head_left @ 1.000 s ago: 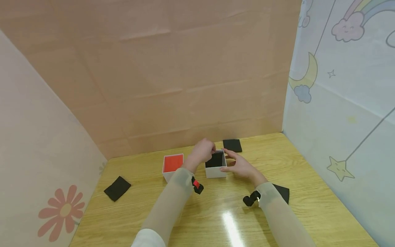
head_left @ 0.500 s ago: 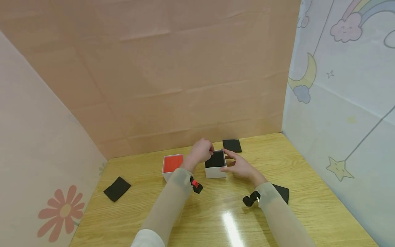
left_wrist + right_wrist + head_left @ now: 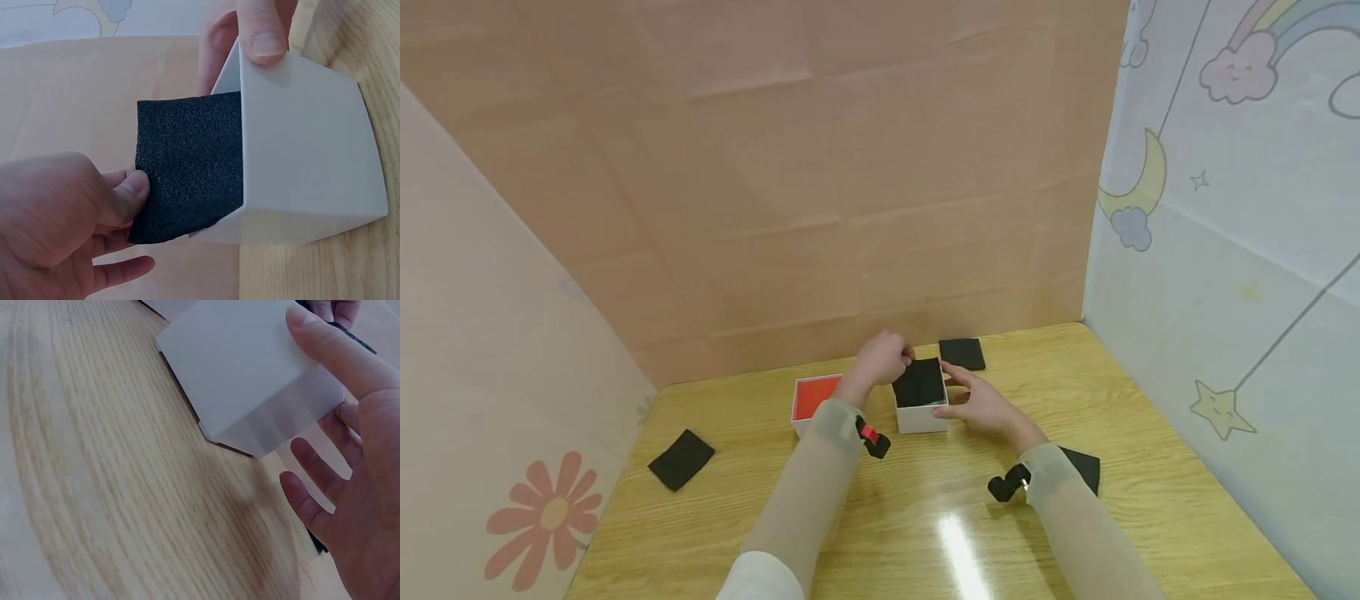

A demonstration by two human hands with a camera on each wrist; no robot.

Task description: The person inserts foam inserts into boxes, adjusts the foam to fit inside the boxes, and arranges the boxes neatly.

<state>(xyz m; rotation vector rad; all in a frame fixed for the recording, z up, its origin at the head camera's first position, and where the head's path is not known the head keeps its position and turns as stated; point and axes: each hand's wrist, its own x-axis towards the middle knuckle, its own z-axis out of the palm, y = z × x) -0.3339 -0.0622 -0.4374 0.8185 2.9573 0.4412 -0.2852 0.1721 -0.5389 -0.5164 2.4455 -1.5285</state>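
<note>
My left hand (image 3: 883, 360) pinches a corner of a black foam square (image 3: 187, 165) between thumb and fingers. The square stands partly out of the open mouth of a white box (image 3: 306, 137), tilted up past the rim, its lower part hidden inside. With the thumb on the near face and fingers around the far side, my right hand (image 3: 981, 402) holds that box at its right side; two lower fingers stay off it in the right wrist view. Left of it, a second white box with a red inside (image 3: 815, 397) stands partly behind my left forearm.
Flat on the wooden table (image 3: 895, 517) lie more black squares: one at the left (image 3: 682, 460), one at the back (image 3: 962, 353), and one half hidden under the right forearm (image 3: 1081, 468). A tan sheet (image 3: 820, 208) hangs behind, with printed sheets at both sides.
The black foam square has risen out of the box's inside to above its rim. My left hand has shifted slightly up and left with it; the right hand stays on the box.
</note>
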